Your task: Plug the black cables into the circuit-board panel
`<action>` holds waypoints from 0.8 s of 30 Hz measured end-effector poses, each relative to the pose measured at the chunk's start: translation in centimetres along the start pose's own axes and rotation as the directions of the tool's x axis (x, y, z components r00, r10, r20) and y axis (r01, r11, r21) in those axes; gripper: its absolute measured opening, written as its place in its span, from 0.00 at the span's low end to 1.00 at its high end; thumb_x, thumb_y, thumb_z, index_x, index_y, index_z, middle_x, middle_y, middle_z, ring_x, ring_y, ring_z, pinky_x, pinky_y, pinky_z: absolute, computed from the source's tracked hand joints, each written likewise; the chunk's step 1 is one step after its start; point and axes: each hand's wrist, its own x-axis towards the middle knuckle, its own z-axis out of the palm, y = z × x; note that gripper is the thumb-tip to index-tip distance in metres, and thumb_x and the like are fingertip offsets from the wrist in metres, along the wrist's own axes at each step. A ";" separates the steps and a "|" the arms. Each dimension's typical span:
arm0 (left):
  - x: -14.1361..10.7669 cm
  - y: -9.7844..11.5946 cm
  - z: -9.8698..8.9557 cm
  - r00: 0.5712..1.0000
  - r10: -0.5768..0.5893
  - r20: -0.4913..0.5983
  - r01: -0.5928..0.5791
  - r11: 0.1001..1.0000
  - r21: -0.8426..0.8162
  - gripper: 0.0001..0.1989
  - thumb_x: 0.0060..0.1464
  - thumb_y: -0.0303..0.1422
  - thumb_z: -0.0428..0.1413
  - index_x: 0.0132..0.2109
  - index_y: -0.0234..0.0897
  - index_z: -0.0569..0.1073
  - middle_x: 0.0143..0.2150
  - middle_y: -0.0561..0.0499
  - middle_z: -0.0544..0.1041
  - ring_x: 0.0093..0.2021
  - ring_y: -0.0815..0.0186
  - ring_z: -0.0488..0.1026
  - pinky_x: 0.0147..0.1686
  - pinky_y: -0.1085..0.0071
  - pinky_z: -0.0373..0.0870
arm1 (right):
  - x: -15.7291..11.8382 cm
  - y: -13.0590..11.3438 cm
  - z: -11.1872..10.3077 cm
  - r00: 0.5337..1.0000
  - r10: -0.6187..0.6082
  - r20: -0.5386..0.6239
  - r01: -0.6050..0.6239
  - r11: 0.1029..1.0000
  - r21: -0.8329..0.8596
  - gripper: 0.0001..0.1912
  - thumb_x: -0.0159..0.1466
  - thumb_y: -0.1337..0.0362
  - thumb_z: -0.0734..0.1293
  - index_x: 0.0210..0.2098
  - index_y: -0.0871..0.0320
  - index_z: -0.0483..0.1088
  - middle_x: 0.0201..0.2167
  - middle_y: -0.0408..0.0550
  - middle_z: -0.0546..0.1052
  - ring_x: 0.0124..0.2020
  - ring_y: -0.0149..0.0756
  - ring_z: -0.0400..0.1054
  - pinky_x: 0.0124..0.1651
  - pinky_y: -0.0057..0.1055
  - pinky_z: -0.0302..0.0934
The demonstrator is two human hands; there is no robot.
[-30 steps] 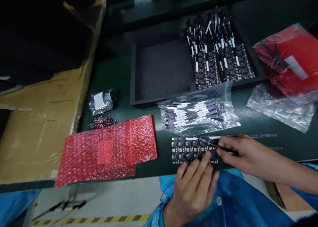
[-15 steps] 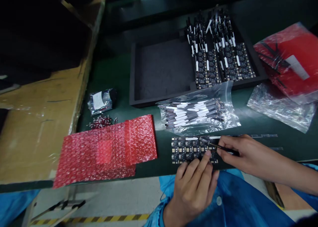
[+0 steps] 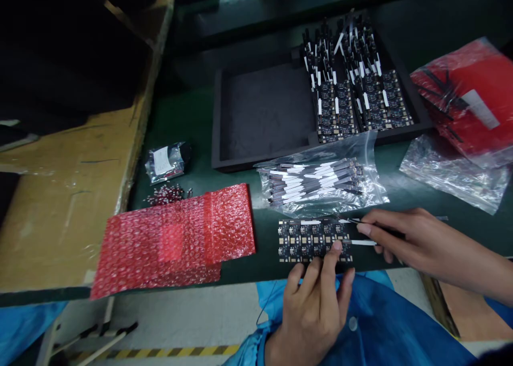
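A dark panel of small circuit boards [image 3: 295, 241] lies flat near the table's front edge. The stretched index finger of my left hand [image 3: 315, 307] presses on its right part; the other fingers are spread just below, holding nothing. From under that fingertip a flat cable with a white strip [image 3: 364, 242] sticks out to the right. My right hand [image 3: 412, 238] is closed around dark tweezers [image 3: 388, 229], whose tips are beside another white-marked cable [image 3: 345, 221] at the panel's upper right. Whether the tips grip this cable is too small to tell.
Behind the panel lies a clear zip bag [image 3: 377, 189] of flat cables. A black foam tray [image 3: 216, 120] holds cabled boards on its right side. Red bubble wrap [image 3: 136, 248], small loose parts [image 3: 166, 194] and a silver bag [image 3: 166, 163] lie left; a red bag [image 3: 476, 99] lies right.
My right hand and the tweezers have moved right, away from the board panel's middle. The white-striped cable by my left fingertip now shows. My left index finger stays on the panel.
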 end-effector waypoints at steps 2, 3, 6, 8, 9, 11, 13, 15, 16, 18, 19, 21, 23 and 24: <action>0.0 0.1 0.0 1.000 -0.008 -0.004 0.008 1.000 0.007 0.21 0.62 0.40 0.58 0.58 0.36 0.70 0.58 0.58 0.74 0.44 0.70 0.80 0.39 0.68 0.76 | -0.4 -0.2 -0.8 0.993 -0.070 -0.093 0.068 0.997 -0.031 0.16 0.80 0.47 0.64 0.46 0.47 0.80 0.34 0.43 0.86 0.33 0.44 0.82 0.36 0.34 0.68; -0.1 0.0 0.1 1.000 -0.006 -0.007 0.006 1.000 0.015 0.21 0.62 0.40 0.58 0.58 0.36 0.70 0.59 0.58 0.74 0.45 0.70 0.79 0.39 0.69 0.76 | -0.6 -0.3 -1.2 0.982 -0.116 -0.147 0.109 0.993 -0.056 0.15 0.79 0.48 0.66 0.47 0.47 0.81 0.38 0.45 0.88 0.37 0.46 0.83 0.38 0.35 0.70; -0.3 -0.1 0.2 1.000 0.020 -0.008 -0.020 0.999 0.034 0.22 0.62 0.41 0.58 0.58 0.34 0.70 0.60 0.58 0.72 0.46 0.72 0.78 0.39 0.69 0.76 | -1.0 -0.5 -1.9 0.948 -0.210 -0.239 0.189 0.976 -0.108 0.15 0.79 0.48 0.67 0.50 0.46 0.83 0.47 0.47 0.89 0.47 0.51 0.85 0.46 0.38 0.74; -0.5 -0.4 0.3 0.999 0.038 -0.004 -0.038 0.999 0.022 0.22 0.62 0.41 0.58 0.58 0.33 0.70 0.61 0.58 0.72 0.46 0.72 0.78 0.39 0.69 0.75 | -1.1 -0.3 -1.6 0.946 -0.235 -0.224 0.211 0.969 -0.126 0.15 0.80 0.48 0.67 0.51 0.46 0.83 0.48 0.47 0.88 0.49 0.52 0.85 0.48 0.38 0.75; -0.6 -0.6 0.4 0.999 0.045 -0.001 -0.045 0.999 0.012 0.22 0.62 0.41 0.58 0.58 0.34 0.70 0.61 0.58 0.72 0.46 0.72 0.78 0.40 0.69 0.75 | -1.1 -0.1 -1.3 0.949 -0.245 -0.197 0.221 0.966 -0.137 0.15 0.80 0.48 0.66 0.52 0.46 0.83 0.47 0.48 0.88 0.48 0.51 0.85 0.47 0.38 0.74; -0.9 -0.8 0.5 0.999 0.053 0.002 -0.053 0.999 -0.009 0.22 0.62 0.40 0.58 0.58 0.34 0.69 0.60 0.57 0.72 0.45 0.72 0.78 0.41 0.70 0.74 | -1.0 0.4 -0.5 0.961 -0.248 -0.122 0.226 0.959 -0.173 0.15 0.81 0.49 0.66 0.53 0.47 0.81 0.44 0.48 0.85 0.44 0.49 0.84 0.43 0.38 0.73; -1.1 -1.0 0.6 0.998 0.059 0.005 -0.059 0.998 -0.017 0.22 0.62 0.40 0.58 0.59 0.34 0.69 0.60 0.56 0.73 0.45 0.72 0.78 0.42 0.70 0.73 | -0.9 1.0 0.4 0.967 -0.246 -0.066 0.225 0.946 -0.232 0.15 0.81 0.49 0.65 0.55 0.49 0.80 0.43 0.48 0.83 0.39 0.47 0.83 0.38 0.37 0.69; -1.2 -1.1 0.7 0.998 0.056 0.008 -0.056 0.998 -0.017 0.22 0.62 0.41 0.58 0.59 0.35 0.69 0.59 0.57 0.74 0.46 0.72 0.78 0.42 0.70 0.73 | -0.7 1.5 1.0 0.967 -0.252 -0.040 0.231 0.929 -0.290 0.15 0.82 0.51 0.64 0.55 0.51 0.79 0.43 0.48 0.81 0.37 0.46 0.83 0.36 0.38 0.66; -1.3 -1.1 0.7 0.998 0.055 0.008 -0.055 0.998 -0.014 0.22 0.62 0.41 0.58 0.59 0.36 0.69 0.58 0.57 0.74 0.46 0.72 0.78 0.43 0.70 0.73 | -0.6 1.6 1.2 0.964 -0.265 -0.036 0.241 0.919 -0.312 0.15 0.82 0.52 0.64 0.54 0.52 0.78 0.43 0.48 0.80 0.36 0.45 0.83 0.36 0.38 0.65; -1.3 -1.1 0.8 0.999 0.054 0.005 -0.054 0.998 -0.015 0.22 0.62 0.41 0.58 0.59 0.36 0.69 0.58 0.59 0.75 0.46 0.72 0.78 0.42 0.70 0.74 | -0.4 1.7 1.4 0.956 -0.291 -0.029 0.265 0.904 -0.335 0.14 0.83 0.54 0.63 0.52 0.52 0.78 0.42 0.47 0.80 0.35 0.44 0.82 0.35 0.37 0.64; -1.3 -1.1 0.8 0.999 0.054 0.003 -0.054 0.998 -0.017 0.22 0.62 0.41 0.58 0.59 0.37 0.69 0.57 0.60 0.75 0.46 0.72 0.78 0.42 0.70 0.74 | -0.3 1.7 1.4 0.953 -0.303 -0.027 0.276 0.899 -0.341 0.14 0.83 0.55 0.62 0.51 0.52 0.78 0.42 0.47 0.79 0.35 0.43 0.82 0.34 0.37 0.63; -1.3 -1.1 0.8 0.999 0.050 0.002 -0.050 0.998 -0.023 0.20 0.62 0.41 0.57 0.58 0.39 0.70 0.57 0.63 0.76 0.46 0.71 0.78 0.41 0.70 0.75 | -0.3 1.7 1.4 0.945 -0.326 -0.035 0.295 0.890 -0.347 0.14 0.83 0.56 0.61 0.49 0.52 0.78 0.40 0.46 0.79 0.33 0.42 0.81 0.33 0.37 0.62; -1.3 -1.1 0.8 0.999 0.045 0.005 -0.044 0.999 -0.024 0.20 0.62 0.41 0.57 0.58 0.41 0.71 0.56 0.64 0.76 0.45 0.71 0.78 0.41 0.70 0.76 | -0.3 1.7 1.4 0.941 -0.334 -0.047 0.300 0.894 -0.334 0.14 0.83 0.56 0.61 0.50 0.52 0.78 0.40 0.46 0.79 0.33 0.42 0.81 0.33 0.36 0.63; -1.3 -1.2 0.8 0.999 0.043 0.007 -0.043 0.999 -0.024 0.19 0.62 0.42 0.57 0.58 0.42 0.71 0.56 0.63 0.76 0.45 0.70 0.79 0.40 0.69 0.77 | -0.4 1.7 1.4 0.942 -0.331 -0.050 0.298 0.898 -0.324 0.14 0.83 0.56 0.61 0.51 0.51 0.79 0.41 0.46 0.80 0.34 0.41 0.81 0.33 0.36 0.64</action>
